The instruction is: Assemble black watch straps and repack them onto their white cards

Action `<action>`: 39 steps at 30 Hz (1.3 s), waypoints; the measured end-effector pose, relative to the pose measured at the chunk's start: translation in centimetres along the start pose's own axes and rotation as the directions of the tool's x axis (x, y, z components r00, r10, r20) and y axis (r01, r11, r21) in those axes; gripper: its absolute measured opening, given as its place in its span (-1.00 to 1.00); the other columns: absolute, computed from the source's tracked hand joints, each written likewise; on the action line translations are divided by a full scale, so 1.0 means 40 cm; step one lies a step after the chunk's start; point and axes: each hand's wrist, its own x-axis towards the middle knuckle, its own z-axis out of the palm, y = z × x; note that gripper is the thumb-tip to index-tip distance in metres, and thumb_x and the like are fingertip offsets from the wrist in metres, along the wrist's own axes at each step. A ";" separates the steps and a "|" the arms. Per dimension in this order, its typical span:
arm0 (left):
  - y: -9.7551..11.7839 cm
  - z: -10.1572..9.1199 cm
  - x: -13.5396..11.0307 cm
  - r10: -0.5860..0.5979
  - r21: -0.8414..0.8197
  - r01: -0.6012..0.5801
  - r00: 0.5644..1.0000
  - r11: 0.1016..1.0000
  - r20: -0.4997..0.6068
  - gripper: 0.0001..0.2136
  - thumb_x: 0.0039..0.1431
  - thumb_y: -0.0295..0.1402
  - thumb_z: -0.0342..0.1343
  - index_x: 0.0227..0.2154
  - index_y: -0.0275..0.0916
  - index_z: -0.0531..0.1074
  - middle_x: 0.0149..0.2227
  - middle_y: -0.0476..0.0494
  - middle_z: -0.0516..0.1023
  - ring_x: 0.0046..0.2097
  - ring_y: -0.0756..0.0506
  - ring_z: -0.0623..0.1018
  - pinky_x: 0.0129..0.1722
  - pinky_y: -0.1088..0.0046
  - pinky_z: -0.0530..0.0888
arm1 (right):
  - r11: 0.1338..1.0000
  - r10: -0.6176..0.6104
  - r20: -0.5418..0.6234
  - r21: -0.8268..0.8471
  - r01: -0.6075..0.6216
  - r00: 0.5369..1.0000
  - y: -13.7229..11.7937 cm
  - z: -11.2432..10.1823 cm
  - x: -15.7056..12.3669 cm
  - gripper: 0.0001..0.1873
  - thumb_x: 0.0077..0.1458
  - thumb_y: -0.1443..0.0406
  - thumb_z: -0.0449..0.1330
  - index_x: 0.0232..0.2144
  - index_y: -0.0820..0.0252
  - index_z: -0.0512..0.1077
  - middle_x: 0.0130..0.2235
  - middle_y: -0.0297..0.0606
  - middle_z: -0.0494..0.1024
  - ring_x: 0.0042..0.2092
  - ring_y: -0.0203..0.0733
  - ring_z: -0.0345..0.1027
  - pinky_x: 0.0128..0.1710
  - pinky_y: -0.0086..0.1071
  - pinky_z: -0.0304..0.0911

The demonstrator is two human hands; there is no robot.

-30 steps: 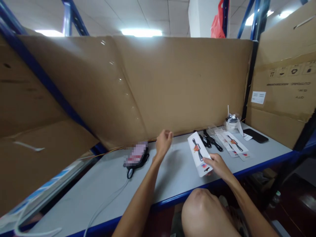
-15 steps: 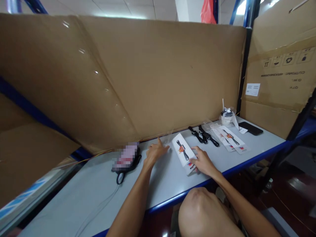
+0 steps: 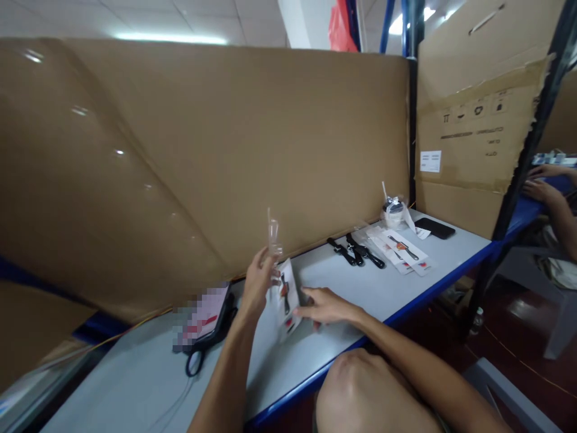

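My left hand (image 3: 259, 281) closes on a clear plastic bag (image 3: 274, 233), whose loose end stands up above the fingers. Just right of it, a white printed packet (image 3: 288, 294) stands tilted, its front showing a dark-handled tool with something orange. The fingers of my right hand (image 3: 328, 305) grip the packet's right edge near its lower end. Clear film shows along the packet's left side; how much of the packet it covers I cannot make out. Several black-handled tools (image 3: 356, 251) lie farther right on the table, beside more printed packets (image 3: 401, 248) in clear film.
Left of my arm lies a dark device (image 3: 205, 325) with a blurred top and a loop. A wrapped cup with a straw (image 3: 393, 211) and a black phone (image 3: 435, 228) sit at the back right. Cardboard (image 3: 252, 150) walls the back. Another person's hands (image 3: 543, 183) show far right.
My left hand has taken hold of the clear bag and raised its end. The packet is now more upright beside that hand, with my right hand on its edge. The view has turned right.
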 end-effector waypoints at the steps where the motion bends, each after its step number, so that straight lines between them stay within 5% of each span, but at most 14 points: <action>1: 0.012 -0.001 -0.010 -0.035 -0.176 0.053 0.994 0.983 0.103 -0.47 0.14 -0.08 0.21 0.14 -0.17 0.43 -0.30 -0.06 0.51 -0.43 -0.03 0.49 -0.52 0.52 0.42 | 1.000 -0.013 -0.032 -0.018 0.013 0.999 -0.004 -0.010 -0.014 -0.60 0.19 0.25 0.31 0.07 0.18 0.54 -0.43 -0.39 0.58 -0.50 -0.28 0.42 -0.42 -0.47 0.32; 3: 0.035 -0.003 -0.028 -0.107 -0.406 0.231 0.946 0.884 0.305 -0.55 0.20 -0.02 0.17 0.05 -0.18 0.46 -0.34 -0.04 0.48 -0.49 0.02 0.44 -0.60 0.58 0.37 | 1.000 -0.011 -0.180 -0.016 0.008 0.984 -0.008 -0.030 -0.061 -0.72 0.23 0.23 0.28 -0.05 0.20 0.60 -0.47 -0.38 0.56 -0.50 -0.30 0.40 -0.38 -0.47 0.30; 6: 0.059 0.004 -0.050 -0.204 -0.499 0.482 0.834 0.720 0.512 -0.50 0.34 0.09 0.01 0.01 -0.25 0.47 -0.34 -0.13 0.50 -0.57 0.06 0.35 -0.73 0.63 0.26 | 0.997 0.025 -0.313 0.082 0.001 0.949 -0.016 -0.041 -0.158 -0.78 0.29 0.28 0.16 -0.23 0.19 0.63 -0.47 -0.36 0.56 -0.49 -0.31 0.38 -0.36 -0.46 0.27; 8: 0.064 0.022 -0.059 -0.255 -0.495 0.591 0.767 0.638 0.588 -0.43 0.38 0.14 -0.10 0.02 -0.28 0.47 -0.36 -0.16 0.49 -0.60 0.08 0.29 -0.76 0.64 0.24 | 0.996 -0.011 -0.286 0.077 0.034 0.958 -0.020 -0.034 -0.220 -0.80 0.24 0.26 0.20 -0.34 0.17 0.62 -0.47 -0.35 0.58 -0.40 -0.27 0.45 -0.27 -0.45 0.29; 12: 0.042 0.069 -0.073 -0.351 -0.464 0.703 0.688 0.540 0.635 -0.47 0.44 0.08 -0.12 0.00 -0.30 0.48 -0.46 -0.06 0.39 -0.61 0.08 0.31 -0.69 0.62 0.37 | 0.965 -0.054 -0.052 0.253 0.066 0.997 -0.001 -0.023 -0.313 -0.63 0.23 0.05 0.21 -0.44 0.17 0.60 -0.34 -0.26 0.66 -0.18 -0.13 0.51 -0.07 -0.36 0.31; 15: 0.014 0.093 -0.076 -0.411 -0.476 0.703 0.703 0.529 0.580 -0.64 0.48 -0.14 -0.05 -0.06 -0.33 0.50 -0.52 0.00 0.35 -0.59 0.08 0.40 -0.62 0.64 0.46 | 0.940 -0.025 -0.067 0.338 0.046 0.997 0.049 -0.033 -0.377 -0.55 0.26 -0.02 0.12 -0.38 0.18 0.59 -0.27 -0.22 0.66 -0.11 -0.07 0.48 0.02 -0.28 0.26; 18: -0.005 0.103 -0.070 -0.418 -0.513 0.634 0.770 0.578 0.481 -0.81 0.44 -0.40 0.01 -0.10 -0.33 0.51 -0.54 0.01 0.39 -0.57 0.07 0.47 -0.57 0.62 0.54 | 0.923 0.086 -0.204 0.384 -0.001 0.975 0.109 -0.050 -0.437 -0.57 0.21 -0.04 0.17 -0.34 0.19 0.56 -0.29 -0.24 0.59 -0.17 -0.08 0.42 -0.05 -0.26 0.23; 22: -0.001 0.117 -0.071 -0.442 -0.531 0.577 0.817 0.620 0.372 -0.80 0.32 -0.61 0.04 -0.13 -0.27 0.50 -0.40 -0.07 0.57 -0.43 0.00 0.63 -0.52 0.58 0.60 | 0.878 0.144 -0.268 0.479 0.003 0.953 0.168 -0.071 -0.475 -0.75 0.05 0.11 0.26 -0.41 0.19 0.51 -0.35 -0.30 0.50 -0.21 -0.13 0.34 -0.10 -0.30 0.17; 26: 0.019 0.168 -0.099 -0.452 -0.502 0.653 0.756 0.566 0.473 -0.81 0.29 -0.61 0.03 -0.13 -0.28 0.44 -0.14 -0.29 0.63 -0.18 -0.13 0.72 -0.34 0.44 0.69 | 0.773 0.142 -0.194 0.634 0.013 0.971 0.194 -0.071 -0.472 -0.74 -0.11 0.20 0.24 -0.33 0.19 0.54 -0.26 -0.25 0.53 -0.18 -0.12 0.33 -0.10 -0.31 0.17; 29: 0.016 0.227 -0.117 -0.459 -0.481 0.694 0.717 0.536 0.524 -0.78 0.25 -0.62 0.01 -0.10 -0.30 0.40 -0.07 -0.38 0.62 -0.14 -0.17 0.72 -0.31 0.39 0.69 | 0.781 0.100 -0.198 0.623 0.046 0.975 0.198 -0.065 -0.465 -0.68 -0.11 0.22 0.20 -0.26 0.19 0.57 -0.20 -0.21 0.55 -0.12 -0.08 0.34 -0.07 -0.29 0.18; 33: -0.020 0.273 -0.109 -0.459 -0.574 0.616 0.786 0.539 0.414 -0.65 0.17 -0.70 -0.08 -0.03 -0.29 0.35 -0.07 -0.37 0.60 -0.08 -0.18 0.71 -0.19 0.31 0.70 | 0.815 0.009 -0.196 0.569 0.106 0.981 0.194 -0.072 -0.454 -0.71 -0.15 0.27 0.14 -0.32 0.19 0.53 -0.23 -0.21 0.55 -0.11 -0.05 0.35 -0.03 -0.26 0.18; 39: -0.067 0.222 -0.073 -0.397 -0.547 0.526 0.851 0.652 0.345 -0.68 0.24 -0.57 0.01 0.03 -0.22 0.35 0.03 -0.38 0.60 0.01 -0.25 0.69 0.01 0.05 0.64 | 0.890 0.014 -0.246 0.444 0.100 0.969 0.183 -0.099 -0.467 -0.84 -0.15 0.28 0.14 -0.43 0.15 0.47 -0.36 -0.27 0.50 -0.25 -0.11 0.32 -0.19 -0.31 0.18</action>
